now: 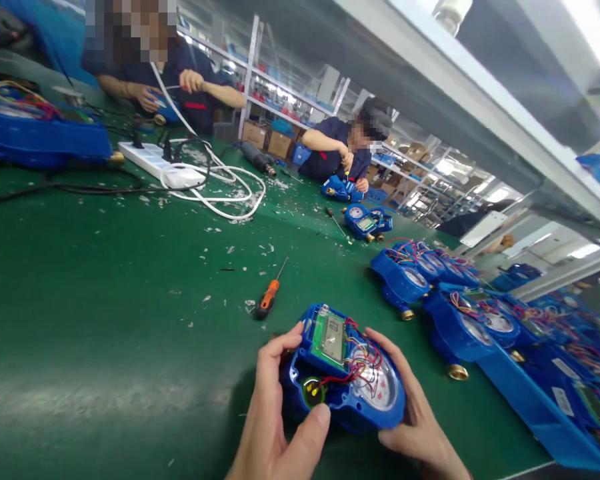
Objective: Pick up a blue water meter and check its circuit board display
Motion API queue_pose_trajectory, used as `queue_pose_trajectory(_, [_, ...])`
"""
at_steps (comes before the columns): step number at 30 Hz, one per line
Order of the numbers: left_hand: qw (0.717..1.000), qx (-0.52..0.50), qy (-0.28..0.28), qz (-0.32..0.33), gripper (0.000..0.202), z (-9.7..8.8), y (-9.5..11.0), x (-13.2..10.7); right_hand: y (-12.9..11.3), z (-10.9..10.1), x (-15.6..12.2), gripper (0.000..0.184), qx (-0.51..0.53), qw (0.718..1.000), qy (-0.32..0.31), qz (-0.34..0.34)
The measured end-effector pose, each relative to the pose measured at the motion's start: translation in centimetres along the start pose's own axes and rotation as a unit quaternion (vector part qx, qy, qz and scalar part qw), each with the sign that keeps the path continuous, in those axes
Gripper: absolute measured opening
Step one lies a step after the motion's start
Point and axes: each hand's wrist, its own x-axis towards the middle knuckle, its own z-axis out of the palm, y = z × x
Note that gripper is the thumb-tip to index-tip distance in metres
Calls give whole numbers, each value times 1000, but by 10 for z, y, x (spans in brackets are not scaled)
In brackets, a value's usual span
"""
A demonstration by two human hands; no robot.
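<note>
Between my two hands is a blue water meter (347, 407) with its cover off, tilted toward me. A green circuit board with a grey display (333, 339), red, yellow and black wires, and a round dial (380, 385) show on its top. My left hand (280, 407) grips the left side, thumb on the near edge beside a round green-and-yellow part. Around the right end curls my right hand (420, 413), fingers along the far side and thumb underneath. The meter's underside is hidden. An orange and black screwdriver (269, 297) lies just beyond it on the green table (105, 287).
More wired blue meters (457, 327) stand at right, some in a blue tray (535, 407). A white power strip (155, 163) with looped cables lies at back left near a heat gun (257, 159). Plastic scraps litter the table. Two co-workers sit across, handling meters; a shelf (460, 93) hangs overhead.
</note>
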Motion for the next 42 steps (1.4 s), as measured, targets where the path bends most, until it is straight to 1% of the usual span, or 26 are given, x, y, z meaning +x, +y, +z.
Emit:
queue_pose_trajectory(4, [1000, -3, 7, 11, 47, 4, -1, -4, -1, -11, 5, 99, -50, 998, 40, -13])
queue_pose_trajectory(7, [1000, 8, 29, -7, 47, 6, 0, -7, -2, -17, 12, 94, -77, 995, 65, -11])
queue_pose_trajectory(9, [999, 5, 39, -21, 46, 7, 1, -8, -4, -20, 14, 94, -76, 995, 71, -9])
queue_pose_trajectory(13, [999, -17, 39, -33, 41, 8, 4, -6, -6, -20, 13, 94, -43, 997, 68, -2])
queue_pose_trajectory(17, [996, -41, 52, -63, 39, 10, 5, 0, -11, -19, 12, 88, -44, 998, 41, 6])
queue_pose_trajectory(19, [993, -48, 69, -85, 44, 10, 6, 5, -17, -20, 11, 86, -60, 998, 17, 33])
queue_pose_trajectory(21, [992, -26, 77, -99, 50, 10, 8, 13, -26, -22, 10, 87, -69, 996, -12, 56])
queue_pose_trajectory(23, [992, 4, 63, -105, 55, 8, 12, 20, -37, -21, 10, 87, -82, 995, -39, 38])
queue_pose_trajectory(25, [993, 8, 34, -112, 61, 4, 17, 26, -51, -15, 11, 80, -115, 993, -32, -19])
queue_pose_trajectory(27, [993, -14, 11, -115, 67, 0, 20, 30, -65, -4, 15, 72, -195, 979, -7, -63])
queue_pose_trajectory(28, [994, -22, 6, -111, 68, -1, 21, 32, -71, 3, 18, 73, -251, 965, -3, -68])
queue_pose_trajectory(29, [994, -27, 4, -105, 69, -3, 21, 32, -77, 10, 22, 76, -316, 946, -12, -63])
queue_pose_trajectory(31, [995, -32, 2, -93, 69, -5, 20, 33, -83, 24, 32, 88, -440, 894, -68, -40])
queue_pose_trajectory(32, [995, -34, 1, -90, 69, -5, 20, 33, -85, 29, 36, 91, -479, 872, -96, -36])
queue_pose_trajectory(33, [995, -35, 0, -91, 69, -5, 19, 32, -85, 34, 40, 90, -500, 857, -116, -39])
queue_pose_trajectory(34, [995, -38, 1, -92, 69, -4, 18, 32, -85, 37, 44, 85, -507, 851, -127, -48])
queue_pose_trajectory(35, [995, -39, 1, -94, 70, -4, 18, 31, -83, 40, 46, 79, -504, 852, -128, -61])
queue_pose_trajectory(37, [995, -30, 3, -97, 70, -2, 16, 30, -80, 42, 46, 71, -472, 872, -102, -77])
queue_pose_trajectory(40, [996, -8, 8, -91, 69, 0, 11, 27, -78, 42, 43, 70, -395, 914, -67, -66])
queue_pose_trajectory(42, [996, -3, 15, -84, 67, 1, 8, 25, -78, 41, 42, 69, -358, 930, -64, -58])
